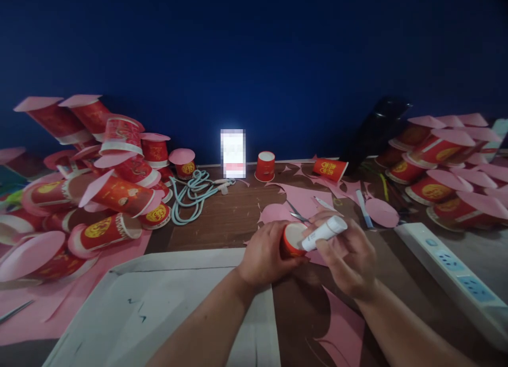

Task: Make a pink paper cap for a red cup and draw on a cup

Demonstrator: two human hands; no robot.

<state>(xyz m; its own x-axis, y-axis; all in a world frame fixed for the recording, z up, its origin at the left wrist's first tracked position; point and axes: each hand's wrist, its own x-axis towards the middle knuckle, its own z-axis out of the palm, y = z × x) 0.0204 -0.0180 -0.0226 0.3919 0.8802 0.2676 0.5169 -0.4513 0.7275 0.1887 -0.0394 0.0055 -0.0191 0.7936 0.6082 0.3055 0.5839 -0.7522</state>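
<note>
My left hand point(265, 253) is closed round a red paper cup point(292, 240) lying on its side, its white open rim turned toward my right hand. My right hand point(349, 256) grips a white glue stick point(324, 233), its tip resting against the cup's rim. Both hands hover over the brown wooden table point(222, 224), just in front of pink paper scraps point(301, 200) and a pair of scissors point(297, 212).
Piles of red cups capped with pink paper discs lie at the left point(115, 195) and right point(440, 166). A white tray point(166, 309) sits near me, a power strip point(456, 274) at the right, a coiled cable point(194, 192) and a lit phone point(233, 152) behind.
</note>
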